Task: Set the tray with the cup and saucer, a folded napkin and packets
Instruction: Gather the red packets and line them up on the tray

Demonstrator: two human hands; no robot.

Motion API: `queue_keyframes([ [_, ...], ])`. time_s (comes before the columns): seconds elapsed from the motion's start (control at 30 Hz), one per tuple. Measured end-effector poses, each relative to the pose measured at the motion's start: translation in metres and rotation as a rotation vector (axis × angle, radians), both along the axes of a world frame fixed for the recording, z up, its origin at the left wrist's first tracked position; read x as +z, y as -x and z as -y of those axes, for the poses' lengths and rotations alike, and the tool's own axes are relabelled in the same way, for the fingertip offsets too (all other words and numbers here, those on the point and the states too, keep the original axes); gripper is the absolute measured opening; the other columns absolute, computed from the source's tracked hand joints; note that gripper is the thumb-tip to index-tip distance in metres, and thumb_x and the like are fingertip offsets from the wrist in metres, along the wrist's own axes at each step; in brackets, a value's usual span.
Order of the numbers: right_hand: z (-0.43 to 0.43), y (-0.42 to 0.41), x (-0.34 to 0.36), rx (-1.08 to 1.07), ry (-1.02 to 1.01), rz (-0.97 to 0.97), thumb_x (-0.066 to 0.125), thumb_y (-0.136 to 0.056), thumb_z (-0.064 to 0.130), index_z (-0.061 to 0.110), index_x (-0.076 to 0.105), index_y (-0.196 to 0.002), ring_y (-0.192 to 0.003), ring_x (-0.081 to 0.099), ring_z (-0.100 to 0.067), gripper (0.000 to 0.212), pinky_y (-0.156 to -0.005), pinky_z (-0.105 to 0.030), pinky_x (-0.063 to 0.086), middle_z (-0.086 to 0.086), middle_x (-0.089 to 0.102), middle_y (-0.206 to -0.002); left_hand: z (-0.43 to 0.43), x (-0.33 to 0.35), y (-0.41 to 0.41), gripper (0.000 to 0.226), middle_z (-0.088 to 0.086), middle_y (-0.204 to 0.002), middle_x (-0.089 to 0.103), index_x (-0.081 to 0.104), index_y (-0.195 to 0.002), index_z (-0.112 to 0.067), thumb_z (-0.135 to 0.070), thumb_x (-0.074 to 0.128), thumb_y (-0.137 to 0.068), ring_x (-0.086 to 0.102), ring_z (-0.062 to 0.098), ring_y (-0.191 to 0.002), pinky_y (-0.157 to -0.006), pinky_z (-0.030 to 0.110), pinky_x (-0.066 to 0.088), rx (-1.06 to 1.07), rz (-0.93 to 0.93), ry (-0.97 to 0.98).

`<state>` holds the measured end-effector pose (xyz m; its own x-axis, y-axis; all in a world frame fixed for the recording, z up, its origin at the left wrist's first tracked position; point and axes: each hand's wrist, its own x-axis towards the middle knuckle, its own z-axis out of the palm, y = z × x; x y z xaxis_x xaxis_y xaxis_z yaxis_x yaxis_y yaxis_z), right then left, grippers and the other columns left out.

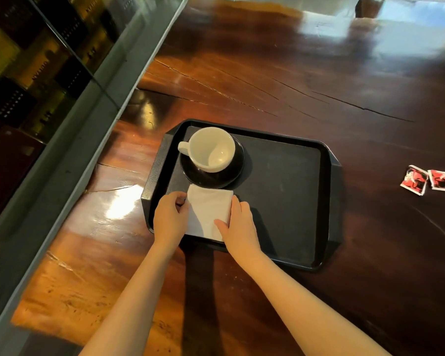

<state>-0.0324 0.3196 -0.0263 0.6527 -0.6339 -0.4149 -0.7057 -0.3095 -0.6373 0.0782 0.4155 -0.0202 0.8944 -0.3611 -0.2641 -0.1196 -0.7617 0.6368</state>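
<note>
Dark tray [280, 201]: napkin [207, 214] btwn L hand [168, 219] & R hand [238, 224].

One tray [280, 191], cup [211, 150], saucer [211, 179], napkin [207, 214] (folded), two packets [430, 179].

A black tray [288, 191] lies on the dark wooden surface [267, 73], with a white cup [211, 149] standing on a black saucer [231, 176] in its far left corner. Just in front of the saucer, a folded white napkin [207, 211] lies flat on the tray, the left hand [168, 218] touching its left edge and the right hand [239, 227] resting on its right edge. 2 red packets [430, 179] lie side by side on the surface, well apart from the tray to its right.
</note>
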Motion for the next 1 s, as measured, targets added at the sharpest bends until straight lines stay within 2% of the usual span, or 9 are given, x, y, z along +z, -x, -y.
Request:
queue_keyframes([
  [0.17, 0.018, 0.005, 0.012, 0.057, -0.113, -0.024, 0.058, -0.089, 0.029, 0.017, 0.024, -0.144, -0.120, 0.051, -0.023, 0.066, -0.098, -0.037, 0.047, -0.008, 0.038, -0.141, 0.001, 0.020, -0.001, 0.026, 0.009, -0.112, 0.062, 0.062, -0.115, -0.008, -0.014, 0.051, -0.092, 0.059, 0.021, -0.093, -0.077, 0.027, 0.041, -0.019, 0.072, -0.007],
  [0.37, 0.069, 0.038, 0.038, 0.101, -0.249, -0.059, 0.061, -0.087, 0.025, 0.015, 0.038, -0.138, -0.116, 0.054, -0.022, 0.056, -0.092, -0.029, 0.043, -0.009, 0.053, -0.130, 0.025, 0.050, 0.030, 0.024, 0.004, -0.111, 0.065, 0.063, -0.111, -0.014, -0.018, 0.049, -0.093, 0.054, 0.013, -0.086, -0.076, 0.028, 0.042, -0.202, 0.047, -0.052],
  [0.43, 0.093, 0.062, 0.048, 0.043, -0.264, -0.024, 0.061, -0.087, 0.026, 0.015, 0.042, -0.134, -0.109, 0.056, -0.020, 0.053, -0.090, -0.029, 0.044, -0.005, 0.059, -0.119, 0.047, 0.058, 0.049, 0.023, 0.003, -0.110, 0.065, 0.064, -0.111, -0.013, -0.019, 0.050, -0.093, 0.056, 0.012, -0.086, -0.075, 0.025, 0.041, -0.314, 0.038, -0.044],
  [0.53, 0.129, 0.111, 0.056, -0.084, -0.262, 0.025, 0.062, -0.085, 0.026, 0.014, 0.050, -0.125, -0.091, 0.059, -0.016, 0.043, -0.086, -0.031, 0.048, 0.001, 0.063, -0.098, 0.088, 0.066, 0.085, 0.021, 0.000, -0.109, 0.066, 0.064, -0.109, -0.016, -0.020, 0.053, -0.092, 0.059, 0.015, -0.096, -0.080, 0.024, 0.042, -0.451, -0.005, -0.033],
  [0.67, 0.181, 0.191, 0.064, -0.257, -0.239, 0.048, 0.061, -0.084, 0.026, 0.015, 0.055, -0.118, -0.092, 0.062, -0.018, 0.036, -0.087, -0.040, 0.053, 0.000, 0.066, -0.098, 0.157, 0.073, 0.142, 0.017, -0.003, -0.100, 0.067, 0.066, -0.102, -0.020, -0.020, 0.055, -0.089, 0.060, 0.012, -0.091, -0.078, 0.024, 0.046, -0.547, -0.122, 0.006],
  [0.77, 0.218, 0.248, 0.068, -0.351, -0.210, 0.038, 0.060, -0.083, 0.027, 0.016, 0.057, -0.117, -0.095, 0.063, -0.019, 0.035, -0.090, -0.043, 0.052, -0.003, 0.067, -0.100, 0.204, 0.073, 0.188, 0.014, -0.001, -0.095, 0.069, 0.066, -0.096, -0.023, -0.021, 0.057, -0.085, 0.063, 0.015, -0.087, -0.077, 0.032, 0.054, -0.546, -0.206, 0.025],
  [0.87, 0.250, 0.294, 0.072, -0.395, -0.183, 0.011, 0.057, -0.085, 0.027, 0.016, 0.056, -0.118, -0.096, 0.062, -0.019, 0.035, -0.087, -0.039, 0.053, -0.005, 0.066, -0.105, 0.248, 0.069, 0.230, 0.014, 0.002, -0.096, 0.068, 0.065, -0.097, -0.021, -0.022, 0.060, -0.084, 0.064, 0.021, -0.089, -0.081, 0.040, 0.055, -0.546, -0.247, 0.022],
  [0.93, 0.270, 0.317, 0.069, -0.390, -0.151, -0.017, 0.055, -0.088, 0.026, 0.015, 0.054, -0.120, -0.093, 0.060, -0.017, 0.034, -0.079, -0.030, 0.049, -0.005, 0.065, -0.109, 0.276, 0.064, 0.252, 0.018, 0.003, -0.099, 0.068, 0.064, -0.101, -0.019, -0.022, 0.060, -0.084, 0.064, 0.021, -0.087, -0.081, 0.039, 0.056, -0.548, -0.254, 0.000],
  [1.0, 0.290, 0.333, 0.063, -0.376, -0.109, -0.059, 0.052, -0.091, 0.025, 0.013, 0.051, -0.123, -0.095, 0.058, -0.018, 0.034, -0.080, -0.027, 0.045, -0.006, 0.064, -0.111, 0.303, 0.056, 0.268, 0.022, 0.003, -0.103, 0.068, 0.062, -0.105, -0.018, -0.022, 0.060, -0.084, 0.063, 0.021, -0.090, -0.082, 0.036, 0.055, -0.548, -0.239, -0.027],
])
